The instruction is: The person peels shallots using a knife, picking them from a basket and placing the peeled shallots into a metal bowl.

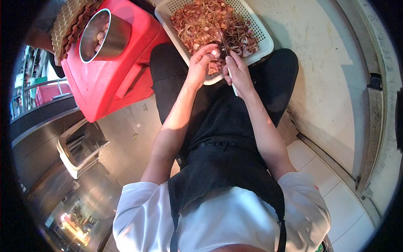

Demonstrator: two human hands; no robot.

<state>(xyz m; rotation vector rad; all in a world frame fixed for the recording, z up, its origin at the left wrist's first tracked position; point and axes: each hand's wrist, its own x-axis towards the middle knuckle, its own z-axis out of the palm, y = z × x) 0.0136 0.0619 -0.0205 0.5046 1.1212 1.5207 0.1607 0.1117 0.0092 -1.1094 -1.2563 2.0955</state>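
Note:
A white perforated basket (pixel 265 41) full of small reddish shallots (pixel 201 21) with dry roots and skins rests at my knees. Over its near edge, my left hand (pixel 200 66) pinches a pale, partly peeled shallot (pixel 215 53) between thumb and fingers. My right hand (pixel 239 74) is closed around the white handle of a knife (pixel 223 44); its dark blade points away from me beside the shallot. Both hands are close together, just above the basket. Loose reddish pieces lie in the basket's near corner, below the hands.
On a red plastic box (pixel 100 86) at the left stands a metal pot (pixel 113 38) with pale peeled bulbs inside. A woven brown item (pixel 69 25) lies beside it. A pale wall (pixel 331 84) runs along the right. At the lower left is a white-framed object (pixel 75 161).

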